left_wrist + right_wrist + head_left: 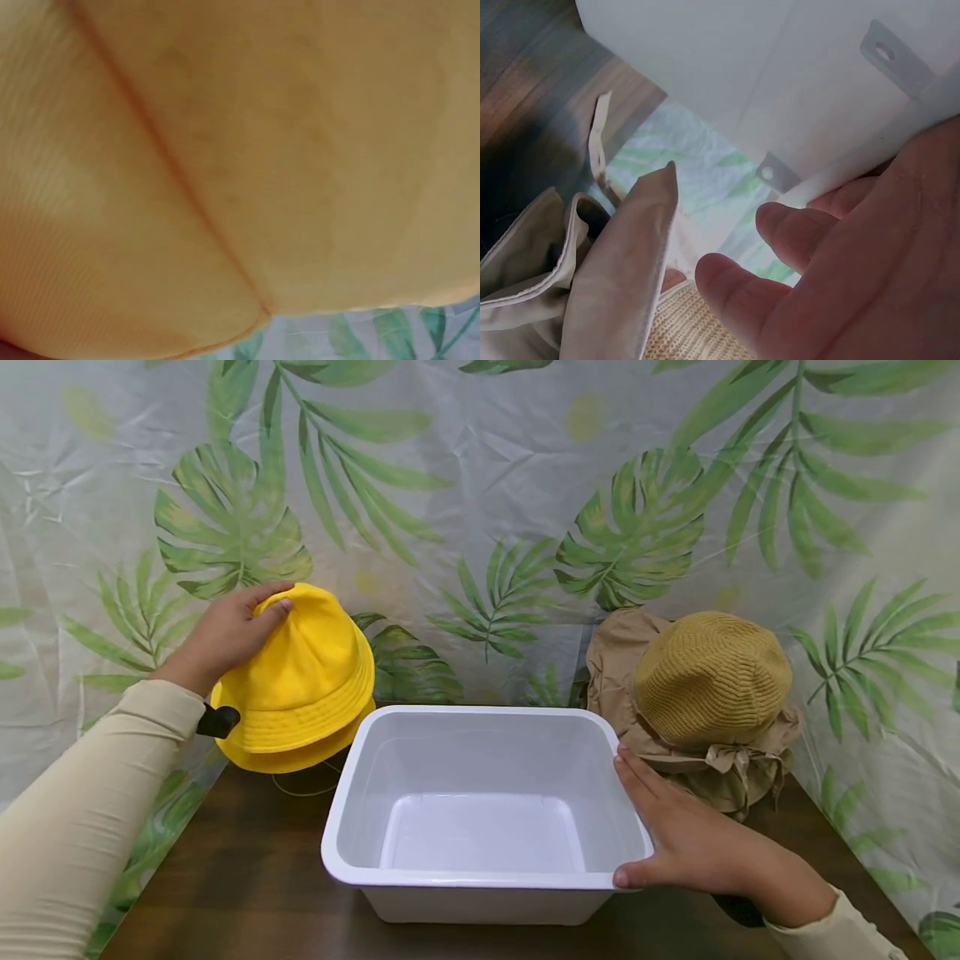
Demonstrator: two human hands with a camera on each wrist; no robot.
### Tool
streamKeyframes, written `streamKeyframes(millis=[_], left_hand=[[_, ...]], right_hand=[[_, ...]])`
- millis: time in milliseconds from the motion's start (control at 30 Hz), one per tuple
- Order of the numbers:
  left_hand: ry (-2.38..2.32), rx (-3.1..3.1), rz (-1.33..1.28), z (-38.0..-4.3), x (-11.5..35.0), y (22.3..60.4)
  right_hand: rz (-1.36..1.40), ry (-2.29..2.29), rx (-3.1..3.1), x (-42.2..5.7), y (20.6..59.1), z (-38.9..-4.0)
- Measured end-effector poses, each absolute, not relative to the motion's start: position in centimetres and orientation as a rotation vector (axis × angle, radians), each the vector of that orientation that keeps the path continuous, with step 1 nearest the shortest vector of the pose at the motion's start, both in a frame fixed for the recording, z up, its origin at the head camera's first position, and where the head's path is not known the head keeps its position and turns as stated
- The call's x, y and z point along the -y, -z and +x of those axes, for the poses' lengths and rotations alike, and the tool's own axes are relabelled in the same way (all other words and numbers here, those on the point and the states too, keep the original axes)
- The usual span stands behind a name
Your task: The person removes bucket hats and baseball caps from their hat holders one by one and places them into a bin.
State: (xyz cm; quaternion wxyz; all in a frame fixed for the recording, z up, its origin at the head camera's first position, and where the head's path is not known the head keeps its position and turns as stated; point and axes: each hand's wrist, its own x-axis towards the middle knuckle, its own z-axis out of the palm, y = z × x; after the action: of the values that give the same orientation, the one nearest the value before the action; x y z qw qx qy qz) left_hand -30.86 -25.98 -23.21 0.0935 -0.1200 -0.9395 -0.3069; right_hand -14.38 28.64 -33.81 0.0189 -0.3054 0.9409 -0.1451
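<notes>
My left hand [231,635] pinches the crown of a yellow bucket hat [303,664] at the back left. A second yellow brim [300,758] shows just under the first, with a thin cord [300,793] looping below it. Yellow fabric [247,165] fills most of the left wrist view. My right hand [686,835] rests along the right rim of a white plastic basin [487,897], thumb at the near corner and fingers extended. In the right wrist view, its fingertips [720,274] lie by the basin's outer wall [705,67]. The basin's inside is bare.
At the back right, a mustard knitted hat [716,681] sits on a tan fabric hat [622,652] with a tied bow. Everything stands on a dark wooden table [247,877]. A leaf-patterned cloth [510,510] hangs close behind.
</notes>
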Motion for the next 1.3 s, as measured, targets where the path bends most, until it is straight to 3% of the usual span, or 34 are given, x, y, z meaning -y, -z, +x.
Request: streamKeyframes(millis=[467, 1300], left_hand=[[0.861, 2.778, -0.402, -30.3, 24.1, 20.0], [0.842, 2.661, -0.735, -28.8, 17.7, 16.7]], right_hand=[[-0.925, 0.35, -2.973, -28.5, 33.7, -14.4], [-0.929, 0.346, -2.994, -28.5, 33.9, -14.1]])
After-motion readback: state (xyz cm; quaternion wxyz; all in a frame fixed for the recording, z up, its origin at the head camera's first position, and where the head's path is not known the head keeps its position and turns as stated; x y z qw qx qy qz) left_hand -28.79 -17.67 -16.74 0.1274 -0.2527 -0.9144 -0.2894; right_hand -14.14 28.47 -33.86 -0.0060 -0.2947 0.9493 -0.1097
